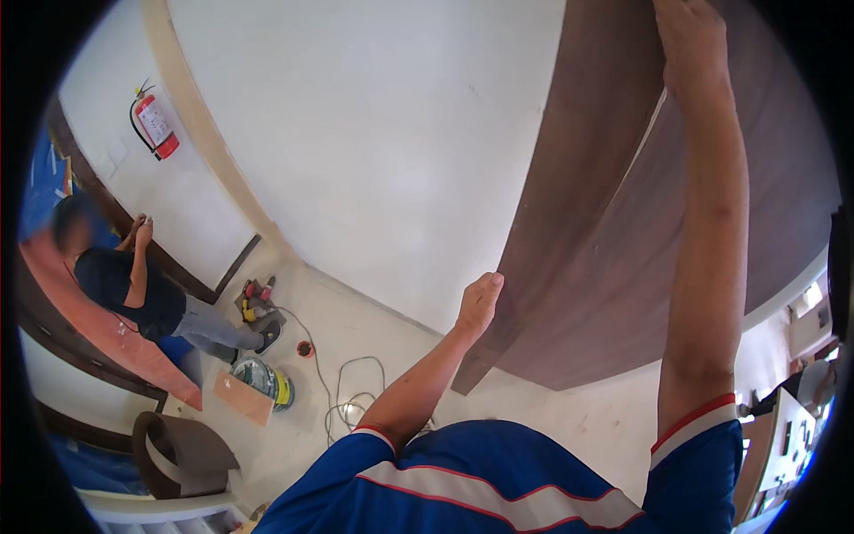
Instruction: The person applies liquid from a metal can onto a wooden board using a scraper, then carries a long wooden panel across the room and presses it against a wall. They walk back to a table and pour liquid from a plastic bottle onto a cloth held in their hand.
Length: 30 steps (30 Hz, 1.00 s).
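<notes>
Long, narrow brown board (569,169) with a wood-like grain, at centre right of the frame, between a white wall (382,160) on the left and a wider brown panel (783,160) on the right; broad face toward the viewer, long axis running from low centre, close to the pale floor (605,418), up to the top edge right of centre, slanting rightward with height; top end beyond the frame, and outline perhaps bowed by the wide lens. Left hand (480,303) near the centre of the frame, at the board's left edge in the lower part, thumb side up; too little visible of the fingers to tell a clenched grip from a flat press. Right hand (694,44) at upper right, high by the right side of the board, arm stretched upward; fingertips hidden, so impossible to tell whether closed on the edge or merely braced. By judgement, thin and fairly stiff across, springier along the length; moderate in weight but awkward for being tall, with a smooth face likely to slip under a flat palm and corners prone to chipping; best held by both long edges, one hand high and one low, well clear of the corners.
</notes>
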Each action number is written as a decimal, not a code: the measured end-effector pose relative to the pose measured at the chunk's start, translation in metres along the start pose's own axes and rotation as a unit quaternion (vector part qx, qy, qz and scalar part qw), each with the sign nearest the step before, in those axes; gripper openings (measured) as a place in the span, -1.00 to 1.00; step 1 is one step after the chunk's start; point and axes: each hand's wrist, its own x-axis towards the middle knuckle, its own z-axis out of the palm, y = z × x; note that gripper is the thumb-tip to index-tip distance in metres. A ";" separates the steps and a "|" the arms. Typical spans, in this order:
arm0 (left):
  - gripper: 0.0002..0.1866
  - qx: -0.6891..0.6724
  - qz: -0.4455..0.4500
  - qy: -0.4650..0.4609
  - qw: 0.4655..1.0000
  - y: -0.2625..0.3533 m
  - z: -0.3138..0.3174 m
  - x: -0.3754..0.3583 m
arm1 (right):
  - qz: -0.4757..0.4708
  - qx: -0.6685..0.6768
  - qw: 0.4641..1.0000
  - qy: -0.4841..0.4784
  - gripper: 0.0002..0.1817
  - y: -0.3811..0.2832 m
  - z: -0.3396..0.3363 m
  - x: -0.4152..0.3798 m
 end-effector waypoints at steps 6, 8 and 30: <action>-0.37 0.016 -0.005 0.003 1.000 0.012 -0.002 -0.016 | 0.058 -0.140 0.985 0.077 -0.38 -0.022 0.009 -0.007; -0.41 0.029 0.013 0.013 0.999 0.010 0.000 -0.015 | 0.020 -0.176 0.982 0.069 -0.36 -0.006 0.001 -0.007; -0.24 0.062 0.007 -0.067 0.996 0.008 -0.036 -0.048 | -0.023 -0.251 0.956 0.150 -0.26 0.002 0.007 -0.025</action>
